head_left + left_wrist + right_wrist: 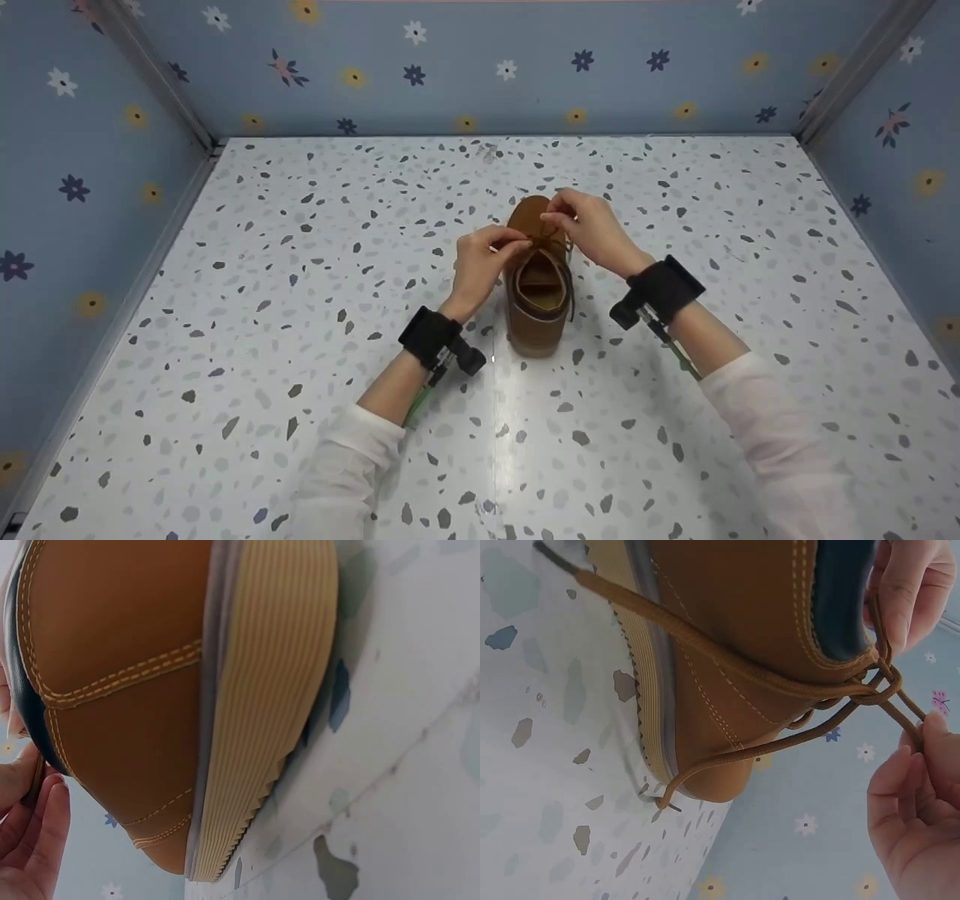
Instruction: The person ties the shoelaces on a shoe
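A brown lace-up shoe (538,334) stands upright on the floor, toe pointing away from me. My left hand (480,262) pinches one loop of the brown shoelace (780,682) between thumb and fingers. On the other side, my right hand (596,232) pinches a second loop, a little farther toward the toe. Between the hands, a knot (881,690) with crossed lace sits at the top of the tongue. Two loose lace ends hang along the shoe's right side. Stitched brown leather and a ribbed tan sole (277,652) fill much of the left wrist view.
The shoe rests on a white speckled surface (300,210). Blue flowered panels (480,67) enclose it at the back and both sides. Each wrist wears a black strap with a camera (431,337) and a green cable.
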A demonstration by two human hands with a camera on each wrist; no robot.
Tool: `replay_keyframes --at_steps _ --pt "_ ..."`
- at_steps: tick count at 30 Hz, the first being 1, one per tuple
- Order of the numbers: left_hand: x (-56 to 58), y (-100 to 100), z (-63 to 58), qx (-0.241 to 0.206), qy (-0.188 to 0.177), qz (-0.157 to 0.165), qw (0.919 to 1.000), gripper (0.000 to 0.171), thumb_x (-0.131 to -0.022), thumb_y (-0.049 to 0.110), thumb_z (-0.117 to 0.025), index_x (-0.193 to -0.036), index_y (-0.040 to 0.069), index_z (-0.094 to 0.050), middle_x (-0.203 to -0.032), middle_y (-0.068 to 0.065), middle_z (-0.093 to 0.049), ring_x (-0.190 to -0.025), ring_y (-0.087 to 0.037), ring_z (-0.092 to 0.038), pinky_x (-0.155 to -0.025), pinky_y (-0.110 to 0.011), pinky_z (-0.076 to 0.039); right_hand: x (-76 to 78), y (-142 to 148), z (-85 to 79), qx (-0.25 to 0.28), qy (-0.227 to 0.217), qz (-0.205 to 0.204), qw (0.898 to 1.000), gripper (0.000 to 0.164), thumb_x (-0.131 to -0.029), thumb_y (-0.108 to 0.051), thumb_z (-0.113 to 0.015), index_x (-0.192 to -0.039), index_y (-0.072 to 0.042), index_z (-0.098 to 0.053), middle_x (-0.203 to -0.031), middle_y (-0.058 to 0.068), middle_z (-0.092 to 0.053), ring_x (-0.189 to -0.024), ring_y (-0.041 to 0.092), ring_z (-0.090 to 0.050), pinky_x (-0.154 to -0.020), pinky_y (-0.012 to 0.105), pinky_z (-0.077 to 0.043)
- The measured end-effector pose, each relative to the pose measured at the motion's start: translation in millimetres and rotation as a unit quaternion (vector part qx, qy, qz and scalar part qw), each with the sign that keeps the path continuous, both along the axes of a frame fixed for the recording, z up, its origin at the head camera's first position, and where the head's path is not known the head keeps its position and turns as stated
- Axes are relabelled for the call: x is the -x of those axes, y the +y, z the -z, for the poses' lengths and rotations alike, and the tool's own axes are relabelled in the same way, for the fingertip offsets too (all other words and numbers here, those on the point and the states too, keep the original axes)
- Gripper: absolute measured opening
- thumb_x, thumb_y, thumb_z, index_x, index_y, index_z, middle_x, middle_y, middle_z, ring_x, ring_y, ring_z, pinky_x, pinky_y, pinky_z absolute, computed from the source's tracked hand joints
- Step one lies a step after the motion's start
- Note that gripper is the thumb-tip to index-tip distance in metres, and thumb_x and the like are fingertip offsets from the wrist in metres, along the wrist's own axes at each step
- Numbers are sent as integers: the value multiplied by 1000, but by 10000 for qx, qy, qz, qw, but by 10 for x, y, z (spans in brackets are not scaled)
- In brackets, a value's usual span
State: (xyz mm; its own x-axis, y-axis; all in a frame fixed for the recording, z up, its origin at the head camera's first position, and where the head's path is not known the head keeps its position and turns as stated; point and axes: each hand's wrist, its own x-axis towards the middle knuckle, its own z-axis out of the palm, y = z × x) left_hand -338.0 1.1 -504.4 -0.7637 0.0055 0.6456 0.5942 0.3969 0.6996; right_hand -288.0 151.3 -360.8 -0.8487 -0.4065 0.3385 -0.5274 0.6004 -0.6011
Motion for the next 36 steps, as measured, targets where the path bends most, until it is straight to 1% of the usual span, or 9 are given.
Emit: replay_keyframes --at_steps 4,7,11,16,21,26,30,32,36 --pt "0 -13 7 11 -180 120 9998 12 -58 33 -54 -69 28 -55 -64 16 -49 -53 2 -43 -46 -17 -33 5 22 -18 -152 13 -53 9999 15 -70 -26 -44 -74 -11 -47 -66 -3 -44 -54 7 -39 -46 21 -32" --pt "-8 -25 9 48 -389 187 9991 12 -56 33 -55 -66 27 -55 -61 15 -49 -51 1 -42 -44 -18 -33 13 38 -27 -195 44 -88 9998 15 -70 -25 -45 -73 -11 -48 -68 -3 -44 -55 7 -39 -47 21 -32" --pt "-19 -47 10 125 -551 167 9983 12 -56 35 -55 -64 26 -55 -59 14 -48 -49 0 -41 -42 -20 -32 25 45 -28 -164 25 -58 9998 14 -69 -24 -46 -72 -11 -49 -68 -4 -44 -57 6 -41 -49 21 -32" --pt "-34 -82 0 148 -464 95 9988 11 -57 35 -54 -63 26 -54 -58 14 -47 -47 0 -40 -40 -19 -32 29 44 -29 -205 -193 52 9996 15 -69 -25 -46 -73 -11 -49 -68 -4 -45 -59 8 -42 -50 21 -33" --pt "-64 -124 -23 146 -344 70 9993 10 -58 33 -54 -65 26 -53 -58 15 -47 -48 0 -40 -40 -18 -32 33 49 -40 -447 -409 109 9981 18 -71 -28 -42 -74 -11 -45 -70 -3 -44 -60 9 -41 -51 22 -32" --pt "-98 -157 -20 141 -305 148 9993 10 -58 31 -55 -66 27 -52 -57 15 -47 -46 1 -40 -38 -17 -33 47 73 -42 -594 -290 22 9978 19 -72 -28 -41 -74 -10 -44 -71 -2 -41 -60 9 -38 -51 23 -30" --pt "-91 -179 14 142 -266 186 9994 10 -58 31 -55 -66 27 -52 -56 15 -47 -43 1 -39 -37 -17 -32 63 110 -34 -566 -47 -58 9984 18 -71 -27 -42 -73 -9 -46 -70 -1 -40 -60 11 -36 -51 23 -28" --pt "-83 -180 20 176 -297 190 9992 10 -57 32 -55 -66 27 -52 -56 15 -46 -43 1 -39 -37 -17 -32 71 121 -25 -508 7 -67 9987 17 -71 -26 -43 -73 -9 -47 -70 -2 -40 -60 10 -36 -51 23 -29" --pt "-61 -150 7 333 -482 229 9980 14 -57 34 -54 -69 27 -51 -58 16 -47 -46 1 -40 -39 -17 -32 72 118 -7 -430 -135 -24 9990 17 -71 -27 -43 -73 -10 -46 -69 -2 -43 -56 9 -38 -48 22 -30"
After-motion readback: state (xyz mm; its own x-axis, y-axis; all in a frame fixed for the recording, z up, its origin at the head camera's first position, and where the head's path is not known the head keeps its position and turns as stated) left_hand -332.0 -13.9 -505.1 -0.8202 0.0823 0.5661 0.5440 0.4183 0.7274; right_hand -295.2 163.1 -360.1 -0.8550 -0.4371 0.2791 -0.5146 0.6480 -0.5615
